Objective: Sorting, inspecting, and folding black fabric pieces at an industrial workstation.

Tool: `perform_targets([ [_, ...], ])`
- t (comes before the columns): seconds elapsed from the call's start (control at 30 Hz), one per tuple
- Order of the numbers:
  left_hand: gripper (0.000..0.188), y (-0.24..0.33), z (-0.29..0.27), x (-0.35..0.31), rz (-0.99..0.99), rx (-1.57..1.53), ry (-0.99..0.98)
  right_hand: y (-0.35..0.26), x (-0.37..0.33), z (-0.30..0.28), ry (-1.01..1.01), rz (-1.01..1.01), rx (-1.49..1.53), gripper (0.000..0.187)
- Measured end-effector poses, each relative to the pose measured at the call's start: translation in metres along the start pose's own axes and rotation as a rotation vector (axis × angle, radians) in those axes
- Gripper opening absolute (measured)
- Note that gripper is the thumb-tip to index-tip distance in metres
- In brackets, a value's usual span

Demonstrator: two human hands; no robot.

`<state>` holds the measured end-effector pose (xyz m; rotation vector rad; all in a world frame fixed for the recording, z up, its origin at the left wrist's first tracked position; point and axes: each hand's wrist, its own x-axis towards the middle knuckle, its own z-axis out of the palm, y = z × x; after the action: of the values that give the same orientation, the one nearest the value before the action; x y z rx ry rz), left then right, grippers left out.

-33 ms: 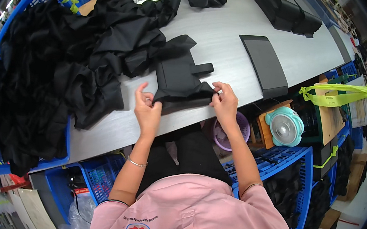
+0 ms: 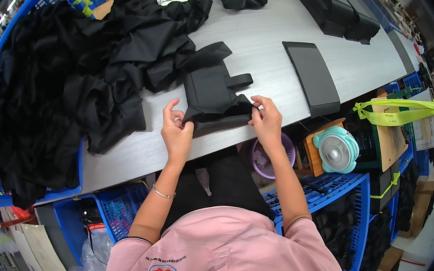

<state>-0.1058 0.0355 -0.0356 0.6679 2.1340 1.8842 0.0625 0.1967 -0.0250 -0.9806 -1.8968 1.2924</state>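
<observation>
A: What's changed on your black cloth piece (image 2: 208,94)?
B: It's on the table (image 2: 262,47). Your left hand (image 2: 179,125) has edged slightly rightward; probably a small grip adjustment. Thumb and finger pinch its near-left corner; your right hand (image 2: 266,121) pinches near-right.
A: Obstructions?
B: Cloth pile (image 2: 144,47) crowds its left; grey panel (image 2: 314,79) lies apart, right.
</observation>
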Motion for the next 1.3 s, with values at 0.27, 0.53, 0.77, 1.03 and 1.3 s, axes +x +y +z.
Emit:
perform_targets([
  [0.27, 0.07, 0.004, -0.014, -0.005, -0.272, -0.305, -0.213, 0.042, 0.065, -0.108, 0.604, -0.323, -0.875, 0.038],
  [0.53, 0.079, 0.001, 0.0, -0.015, -0.138, -0.244, -0.368, 0.073, 0.091, -0.147, 0.37, -0.111, -1.059, 0.028],
  [0.77, 0.047, -0.007, 0.01, -0.009, -0.302, -0.404, -0.252, 0.015, 0.06, -0.152, 0.572, -0.5, -1.127, 0.021],
  [1.03, 0.045, 0.0, 0.011, -0.018, -0.168, -0.343, 0.041, 0.048, -0.052, -0.082, 0.093, -0.577, -1.284, 0.007],
  [1.3, 0.052, 0.029, 0.037, -0.104, -0.2, -0.423, -0.76, -0.032, -0.091, -0.076, 0.276, -0.436, -1.055, 0.011],
])
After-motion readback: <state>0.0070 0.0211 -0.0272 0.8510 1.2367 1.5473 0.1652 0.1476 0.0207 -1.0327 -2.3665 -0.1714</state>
